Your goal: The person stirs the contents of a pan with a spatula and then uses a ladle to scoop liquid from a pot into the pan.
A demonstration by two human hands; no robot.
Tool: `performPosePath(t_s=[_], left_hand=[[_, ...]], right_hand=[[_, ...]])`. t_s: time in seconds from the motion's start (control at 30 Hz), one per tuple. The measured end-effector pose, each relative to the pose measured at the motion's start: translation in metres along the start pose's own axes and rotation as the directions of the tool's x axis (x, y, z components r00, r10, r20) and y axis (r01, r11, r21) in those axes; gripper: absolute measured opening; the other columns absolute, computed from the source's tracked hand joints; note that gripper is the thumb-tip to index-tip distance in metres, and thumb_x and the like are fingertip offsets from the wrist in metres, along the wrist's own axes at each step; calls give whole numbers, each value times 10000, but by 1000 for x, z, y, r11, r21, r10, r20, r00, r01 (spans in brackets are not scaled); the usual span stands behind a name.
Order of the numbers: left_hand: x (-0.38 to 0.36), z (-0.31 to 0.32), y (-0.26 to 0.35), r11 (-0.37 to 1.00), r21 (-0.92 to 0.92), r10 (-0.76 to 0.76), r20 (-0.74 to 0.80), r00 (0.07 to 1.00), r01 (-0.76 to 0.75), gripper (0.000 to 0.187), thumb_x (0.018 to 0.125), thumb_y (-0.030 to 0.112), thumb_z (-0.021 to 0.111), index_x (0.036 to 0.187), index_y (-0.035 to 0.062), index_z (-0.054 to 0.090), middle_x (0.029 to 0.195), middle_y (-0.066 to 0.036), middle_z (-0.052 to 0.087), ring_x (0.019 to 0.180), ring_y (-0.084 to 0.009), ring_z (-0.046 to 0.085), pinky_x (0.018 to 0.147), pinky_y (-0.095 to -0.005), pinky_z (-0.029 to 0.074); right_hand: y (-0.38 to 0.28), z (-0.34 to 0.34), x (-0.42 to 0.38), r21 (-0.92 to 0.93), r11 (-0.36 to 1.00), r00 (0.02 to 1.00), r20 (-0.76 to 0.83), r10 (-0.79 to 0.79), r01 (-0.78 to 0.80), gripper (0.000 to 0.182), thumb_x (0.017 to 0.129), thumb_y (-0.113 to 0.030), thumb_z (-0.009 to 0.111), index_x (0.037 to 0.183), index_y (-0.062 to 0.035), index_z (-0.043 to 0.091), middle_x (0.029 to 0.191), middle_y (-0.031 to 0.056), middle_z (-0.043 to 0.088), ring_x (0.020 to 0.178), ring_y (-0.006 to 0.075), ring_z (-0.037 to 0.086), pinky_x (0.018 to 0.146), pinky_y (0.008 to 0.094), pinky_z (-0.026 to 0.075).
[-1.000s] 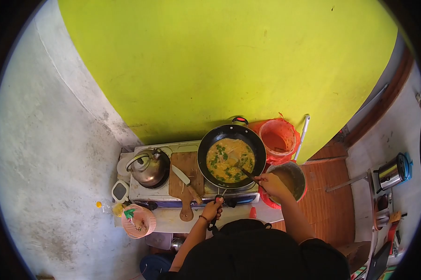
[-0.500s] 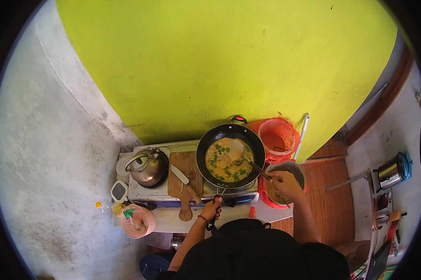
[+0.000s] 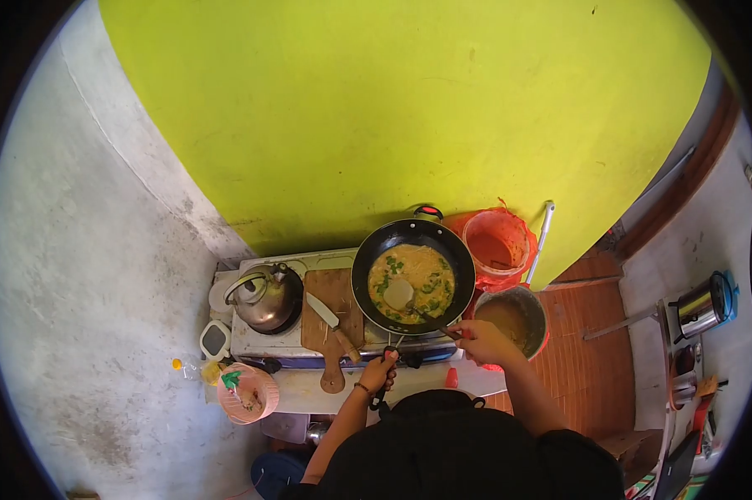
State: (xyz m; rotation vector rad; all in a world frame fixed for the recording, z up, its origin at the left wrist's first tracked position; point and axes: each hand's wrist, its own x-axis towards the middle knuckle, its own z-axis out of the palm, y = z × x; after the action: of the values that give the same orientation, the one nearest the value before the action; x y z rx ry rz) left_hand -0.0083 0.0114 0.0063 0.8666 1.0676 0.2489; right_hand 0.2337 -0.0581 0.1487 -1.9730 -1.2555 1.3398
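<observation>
A black wok sits on the right side of the stove, holding yellowish liquid with green pieces. Its near handle is wrapped by my left hand, whose fingers are closed. My right hand grips the dark handle of a ladle, whose round bowl lies in the liquid at the wok's left-centre. Just beyond my right hand is a pot with brownish liquid, partly covered by the hand.
Left of the wok lie a wooden cutting board and a knife. A metal kettle stands on the left burner. A pink basket is at the counter's left end. Behind the pot stands a red-wrapped bucket.
The ladle's bowl has moved left and toward me within the wok. My right hand has shifted left and slightly nearer, uncovering more of the pot. My left hand keeps its hold.
</observation>
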Motion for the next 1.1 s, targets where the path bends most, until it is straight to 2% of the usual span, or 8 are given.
performPosePath(t_s=[0.37,0.47,0.57,0.77,0.87,0.97,1.07,1.1], left_hand=[[-2,0,2,999,-36,-28,20,999,29,404,802,464,551,710,88,436,541,22,403,414,-84,379,393,-217,308],[-3,1,3,999,-29,-25,14,1000,25,407,801,468,552,711,87,438,541,21,403,414,-85,381,395,-218,316],[-4,2,4,1000,-13,-22,0,1000,22,412,798,471,554,707,87,438,543,20,407,413,-86,383,395,-219,324],[-2,0,2,1000,-23,-21,6,1000,21,414,794,472,560,704,86,442,550,16,414,419,-86,389,393,-214,327],[-4,1,4,999,-20,-27,2,1000,27,409,798,465,558,705,85,443,550,15,414,419,-85,387,395,-214,328],[-4,1,5,999,-23,-32,3,999,32,401,805,455,552,707,82,442,549,14,413,418,-85,383,393,-216,319],[-1,1,2,999,-24,-25,1,1000,25,399,810,452,547,707,82,439,549,15,411,415,-86,379,392,-220,310],[-1,0,2,999,-22,-24,2,1000,24,400,810,453,547,706,83,437,548,15,409,415,-87,377,392,-222,308]], right_hand=[[-7,6,9,-27,999,998,45,45,-44,307,769,-86,537,1073,-66,576,697,85,576,497,134,540,411,262,458],[-1,7,11,30,999,999,26,-18,17,324,764,-63,546,1087,-63,570,549,80,510,386,130,486,333,262,398],[-2,5,8,91,996,1000,22,2,-4,315,766,-59,544,1079,-64,574,538,68,501,383,123,472,337,252,382],[-8,-13,-8,128,990,999,-10,-53,54,296,778,-32,519,1069,-44,575,525,28,472,377,90,414,343,231,323],[5,-21,-8,203,960,981,-57,-184,192,296,786,-28,506,1075,-24,567,537,10,468,389,80,411,349,230,309],[5,-32,-15,18,951,935,-191,-300,309,319,773,-42,522,1088,-5,555,557,-3,468,397,76,411,367,227,317],[3,-44,-24,-89,973,932,-278,-231,215,351,732,-67,564,1081,-31,571,566,12,472,439,90,430,425,240,358],[5,-47,-25,-194,946,890,-333,-312,259,357,717,-73,576,1073,-44,580,569,22,479,457,96,438,449,246,370]])
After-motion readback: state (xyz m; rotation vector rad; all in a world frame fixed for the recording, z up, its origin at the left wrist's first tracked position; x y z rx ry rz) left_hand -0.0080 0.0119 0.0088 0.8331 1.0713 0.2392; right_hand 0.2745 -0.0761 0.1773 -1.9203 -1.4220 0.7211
